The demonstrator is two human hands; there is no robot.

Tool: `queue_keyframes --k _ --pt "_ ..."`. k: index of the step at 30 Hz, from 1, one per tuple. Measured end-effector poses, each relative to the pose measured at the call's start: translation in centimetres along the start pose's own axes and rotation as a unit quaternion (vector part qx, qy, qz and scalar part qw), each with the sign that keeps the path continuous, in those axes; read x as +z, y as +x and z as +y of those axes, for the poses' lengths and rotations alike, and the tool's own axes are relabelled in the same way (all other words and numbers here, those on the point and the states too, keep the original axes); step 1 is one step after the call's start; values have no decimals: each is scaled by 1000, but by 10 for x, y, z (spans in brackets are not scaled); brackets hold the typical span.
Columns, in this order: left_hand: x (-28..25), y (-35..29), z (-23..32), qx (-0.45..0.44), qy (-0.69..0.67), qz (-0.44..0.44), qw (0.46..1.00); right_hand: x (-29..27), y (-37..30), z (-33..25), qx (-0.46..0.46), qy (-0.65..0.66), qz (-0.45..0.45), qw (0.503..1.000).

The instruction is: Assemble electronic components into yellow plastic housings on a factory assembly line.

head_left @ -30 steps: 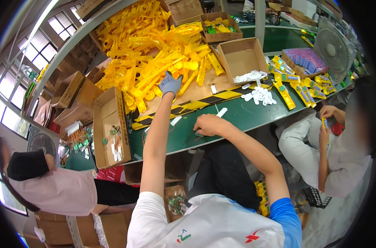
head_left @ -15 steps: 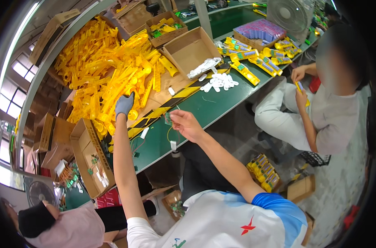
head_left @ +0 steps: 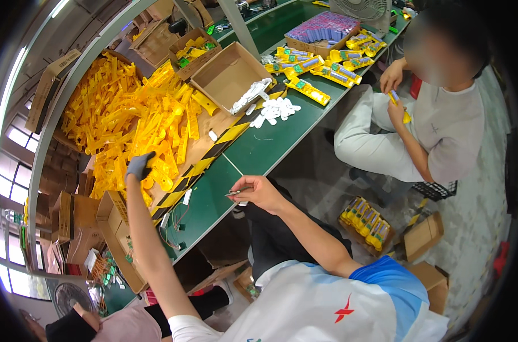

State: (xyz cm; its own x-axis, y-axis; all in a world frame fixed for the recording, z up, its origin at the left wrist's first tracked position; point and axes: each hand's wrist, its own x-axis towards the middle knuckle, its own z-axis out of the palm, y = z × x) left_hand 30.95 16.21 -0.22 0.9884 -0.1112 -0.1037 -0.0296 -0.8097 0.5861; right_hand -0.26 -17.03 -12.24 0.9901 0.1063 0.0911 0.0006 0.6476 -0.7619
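Note:
My left hand (head_left: 138, 166), in a grey glove, reaches to the near edge of a heap of yellow plastic casings (head_left: 108, 108). Its fingertips are among the casings, so whether they grip one is hidden. My right hand (head_left: 258, 192), bare, is closed in a pinch on a small circuit board (head_left: 232, 194), seen nearly edge-on over the bench's front edge. A white piece (head_left: 243, 203) shows just below those fingers. On the green bench (head_left: 210, 185) between my hands lie white pieces (head_left: 187, 196) with thin wires.
Yellow-and-black tape (head_left: 216, 149) edges the heap's board. Beyond are an open carton (head_left: 222, 74), white plastic parts (head_left: 277, 109) and filled yellow casings (head_left: 307, 91). A co-worker (head_left: 441, 119) sits at right holding a yellow casing. A long carton (head_left: 113, 231) stands at left.
My left hand has drawn slightly back toward me along the heap. My right hand has lowered, and the circuit board has turned from showing its green face to nearly edge-on. The whole view has shifted.

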Motion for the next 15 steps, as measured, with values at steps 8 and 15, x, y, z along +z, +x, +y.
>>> queue_keyframes --k 8,15 --pt "-67 -95 43 -61 -26 129 989 -2 -6 -8 12 -158 37 987" --pt "104 -241 31 107 -607 215 758 6 -6 -22 -46 -198 -40 978"
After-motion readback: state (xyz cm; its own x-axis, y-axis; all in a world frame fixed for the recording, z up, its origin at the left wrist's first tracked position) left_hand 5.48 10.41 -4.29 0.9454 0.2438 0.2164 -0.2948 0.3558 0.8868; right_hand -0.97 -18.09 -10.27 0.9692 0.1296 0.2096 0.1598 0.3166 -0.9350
